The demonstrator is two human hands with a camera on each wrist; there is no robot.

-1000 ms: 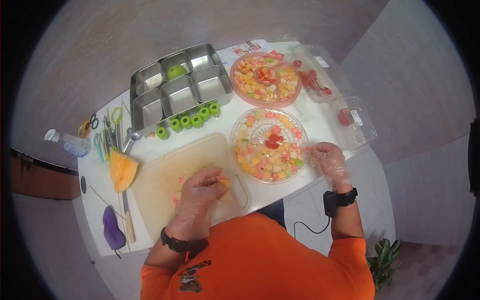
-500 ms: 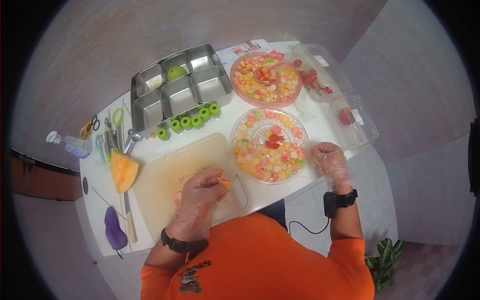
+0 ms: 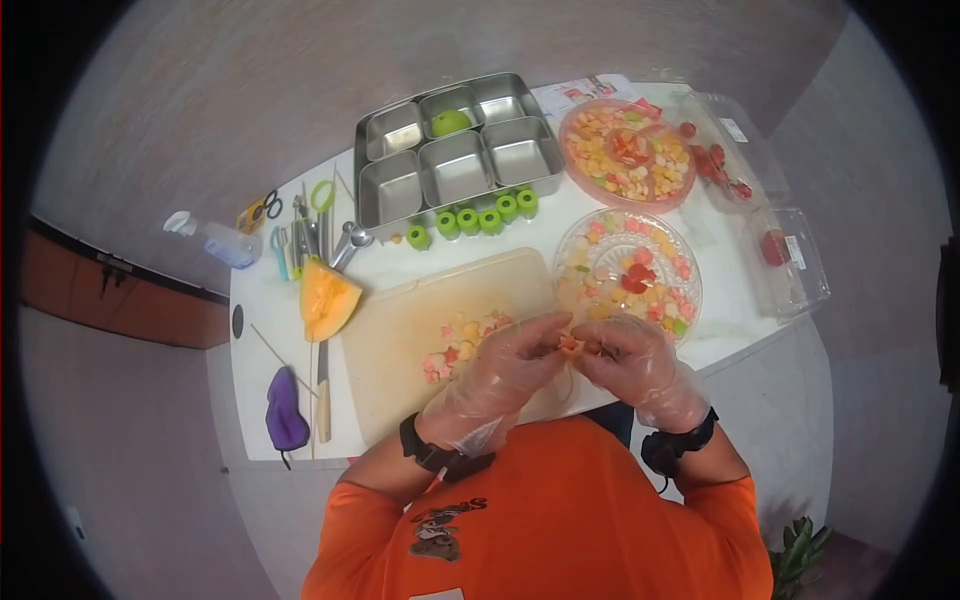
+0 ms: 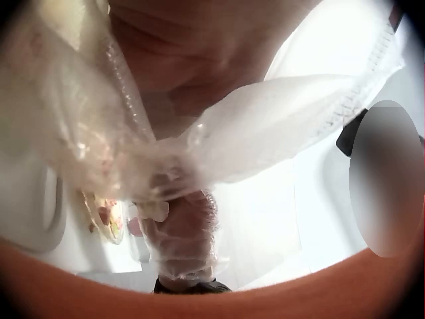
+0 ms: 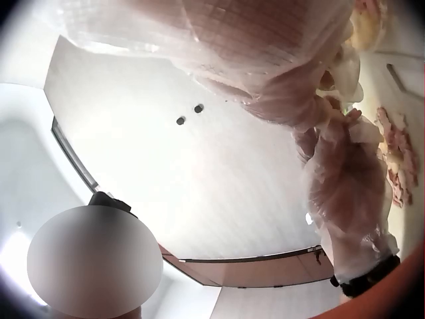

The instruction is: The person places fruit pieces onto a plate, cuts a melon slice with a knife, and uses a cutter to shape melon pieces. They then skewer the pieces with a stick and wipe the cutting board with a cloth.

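Both hands wear clear plastic gloves and meet over the right edge of the cutting board (image 3: 400,300). My left hand (image 3: 495,380) pinches a small orange-pink piece of fruit (image 3: 570,345) between thumb and fingers. From the other side, my right hand (image 3: 645,372) pinches at the same piece with its fingertips. Left of the hands, pink and yellow fruit pieces (image 3: 450,352) lie heaped on the board. Just behind the hands, the clear glass plate (image 3: 612,272) carries small cut fruit around a few red pieces (image 3: 637,278). Glove plastic hides much of the fingers in both wrist views.
A steel tray (image 3: 460,205) with compartments stands at the back, one holding a green fruit (image 3: 450,122). Green-topped cutters (image 3: 467,221) line its front. A pink divided platter (image 3: 628,155) and clear boxes (image 3: 785,265) stand right. Left are a melon wedge (image 3: 328,300) and knife (image 3: 323,405).
The right hand has come left from beside the glass plate to meet the left hand. The left hand has moved right, uncovering the fruit heap. The head view has turned left.
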